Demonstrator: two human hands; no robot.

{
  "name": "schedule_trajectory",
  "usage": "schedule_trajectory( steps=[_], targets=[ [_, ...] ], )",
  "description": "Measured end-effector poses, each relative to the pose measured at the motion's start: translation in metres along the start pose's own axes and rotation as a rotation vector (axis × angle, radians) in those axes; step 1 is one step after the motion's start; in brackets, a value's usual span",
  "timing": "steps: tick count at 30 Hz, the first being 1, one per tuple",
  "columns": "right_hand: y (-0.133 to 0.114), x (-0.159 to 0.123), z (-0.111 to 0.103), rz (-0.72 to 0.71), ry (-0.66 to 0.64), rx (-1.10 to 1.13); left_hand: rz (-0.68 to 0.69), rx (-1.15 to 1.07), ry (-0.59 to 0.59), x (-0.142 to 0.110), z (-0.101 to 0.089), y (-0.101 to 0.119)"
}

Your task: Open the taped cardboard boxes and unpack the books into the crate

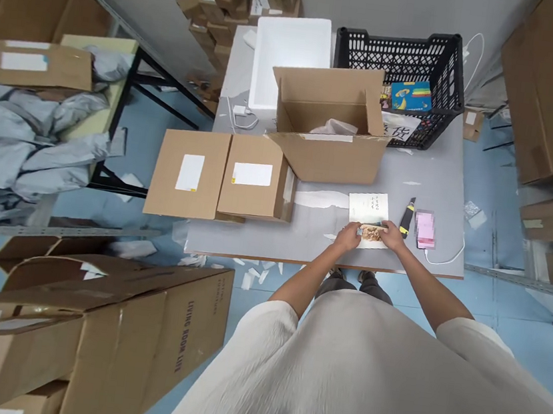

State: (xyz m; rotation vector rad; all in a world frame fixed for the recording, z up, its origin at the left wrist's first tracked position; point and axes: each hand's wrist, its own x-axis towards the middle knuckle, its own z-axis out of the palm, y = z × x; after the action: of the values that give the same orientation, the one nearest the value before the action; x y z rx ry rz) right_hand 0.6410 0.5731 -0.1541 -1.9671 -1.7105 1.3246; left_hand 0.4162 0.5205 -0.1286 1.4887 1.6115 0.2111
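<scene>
A pale book [368, 208] with a printed title lies flat near the table's front edge. Over its lower part is a brown picture [372, 233]; whether this belongs to the cover or to a separate piece, I cannot tell. My left hand [349, 236] grips the book's lower left side with bent fingers. At the lower right side my right hand [392, 236] is closed on it too. Just beyond my right hand lies a black and yellow box cutter [407, 217]. A pink phone [425, 230] with a white cable rests to its right.
On the grey table [436, 179] stand an open carton [329, 163], two closed cartons at the left [187, 196], a white bin [295, 35] and a black crate [402, 44] with books. Grey parcels [24, 163] fill a left shelf. Large boxes [191, 331] stand behind on the left.
</scene>
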Motion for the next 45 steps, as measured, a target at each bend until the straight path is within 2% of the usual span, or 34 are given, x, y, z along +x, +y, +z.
schedule_trajectory(
  steps=[5,10,16,19,22,25,28,32,35,38,42,45],
  targets=[
    [0.004,0.004,0.004,0.067,0.017,0.094,-0.074,0.071,-0.022,-0.005,0.008,0.001],
    [0.004,0.003,0.010,0.124,0.068,0.204,-0.084,0.107,-0.028,-0.011,0.004,-0.003],
    [-0.001,0.000,0.014,0.188,0.069,0.286,-0.083,0.096,-0.017,-0.014,-0.001,-0.009],
    [-0.008,-0.002,0.013,0.176,0.109,0.305,-0.089,0.061,-0.009,-0.015,-0.001,-0.009],
    [-0.020,-0.006,0.010,0.139,0.173,0.279,-0.074,-0.018,0.018,-0.017,-0.003,-0.003],
    [-0.040,-0.015,0.010,0.089,0.198,0.274,0.015,-0.142,0.047,-0.019,-0.006,0.010],
    [-0.064,-0.024,0.014,0.046,0.146,0.324,0.071,-0.260,0.094,-0.022,-0.015,0.023],
    [-0.093,-0.030,0.020,-0.019,0.033,0.504,0.009,-0.342,0.159,-0.030,-0.035,0.026],
    [-0.106,-0.032,0.027,-0.069,-0.086,0.626,-0.049,-0.361,0.203,-0.040,-0.054,0.015],
    [-0.110,-0.032,0.037,-0.066,-0.191,0.650,-0.093,-0.289,0.276,-0.049,-0.075,-0.006],
    [-0.103,-0.031,0.054,0.001,-0.181,0.509,-0.160,-0.226,0.342,-0.057,-0.097,-0.046],
    [-0.092,-0.030,0.063,0.061,-0.155,0.346,-0.210,-0.232,0.352,-0.059,-0.101,-0.074]
  ],
)
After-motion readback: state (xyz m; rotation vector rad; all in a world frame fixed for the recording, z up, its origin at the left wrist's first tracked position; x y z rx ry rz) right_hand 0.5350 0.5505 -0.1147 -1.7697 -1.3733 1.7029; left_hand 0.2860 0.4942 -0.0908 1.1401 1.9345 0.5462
